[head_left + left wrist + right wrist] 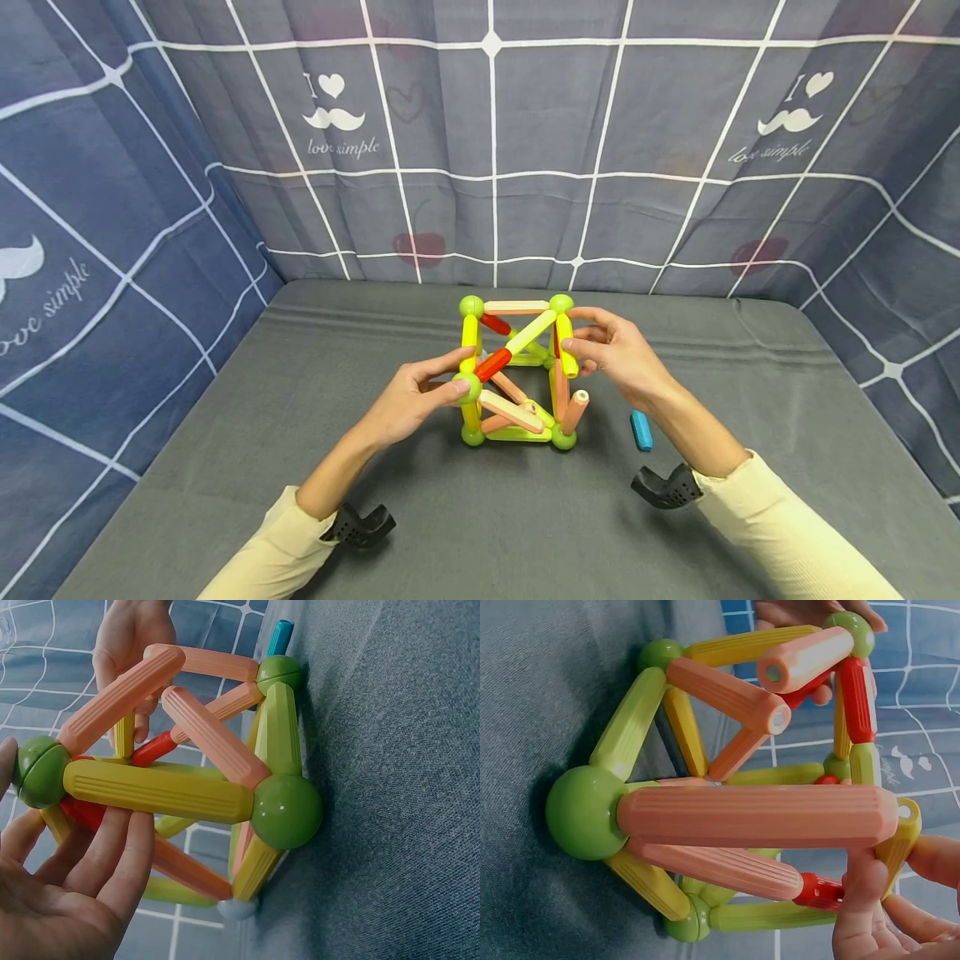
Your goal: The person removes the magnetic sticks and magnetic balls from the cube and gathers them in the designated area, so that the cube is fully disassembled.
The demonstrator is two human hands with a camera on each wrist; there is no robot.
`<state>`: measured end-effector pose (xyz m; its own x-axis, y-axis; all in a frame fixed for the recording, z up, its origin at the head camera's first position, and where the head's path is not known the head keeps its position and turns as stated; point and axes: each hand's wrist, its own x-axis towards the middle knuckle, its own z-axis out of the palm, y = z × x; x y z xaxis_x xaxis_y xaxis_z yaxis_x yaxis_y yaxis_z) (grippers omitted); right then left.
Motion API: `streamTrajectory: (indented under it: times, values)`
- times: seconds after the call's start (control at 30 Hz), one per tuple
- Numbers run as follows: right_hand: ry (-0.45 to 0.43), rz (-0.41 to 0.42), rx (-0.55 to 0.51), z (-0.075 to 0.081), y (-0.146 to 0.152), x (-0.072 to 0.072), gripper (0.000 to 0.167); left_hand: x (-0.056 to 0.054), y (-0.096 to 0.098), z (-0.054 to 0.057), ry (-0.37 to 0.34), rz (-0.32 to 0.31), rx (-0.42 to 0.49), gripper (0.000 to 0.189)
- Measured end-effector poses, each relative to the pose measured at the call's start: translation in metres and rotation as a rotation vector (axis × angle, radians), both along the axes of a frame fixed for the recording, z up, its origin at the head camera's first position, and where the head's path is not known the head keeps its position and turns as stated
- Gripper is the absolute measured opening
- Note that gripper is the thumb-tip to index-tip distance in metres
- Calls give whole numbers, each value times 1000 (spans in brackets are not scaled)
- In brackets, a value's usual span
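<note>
"Bench point(510, 517) first, grey-covered; frame point(493, 364) of rods and balls standing on it."

"Near corner?"

"Peach rod point(575, 412) rising tilted from lower-right ball point(564, 437), top end free."

"Left hand point(408, 400)?"

"Thumb and fingers pinching the upper-left ball point(468, 387). Steady but light there, I'd say; squeezing could rack the frame."

"Right hand point(618, 346)?"

"Fingers pinching yellow rod point(568, 350), near end bare, other end at far ball point(561, 303). Best guess: square up both free tips before easing them closer."
</note>
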<state>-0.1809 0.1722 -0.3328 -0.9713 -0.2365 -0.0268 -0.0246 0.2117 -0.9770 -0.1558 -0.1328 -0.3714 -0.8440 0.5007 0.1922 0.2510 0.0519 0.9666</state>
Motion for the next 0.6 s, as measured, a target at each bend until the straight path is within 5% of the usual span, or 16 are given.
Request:
streamTrajectory:
  times: [0.23, 0.6]
  values:
    - [-30, 2, -49, -2, 1, -1, 55, 0, 1, -1, -5, 5, 4, 48]
    - [0, 8, 27, -1, 8, 2, 60, 0, 1, 0, 10, 0, -2, 49]
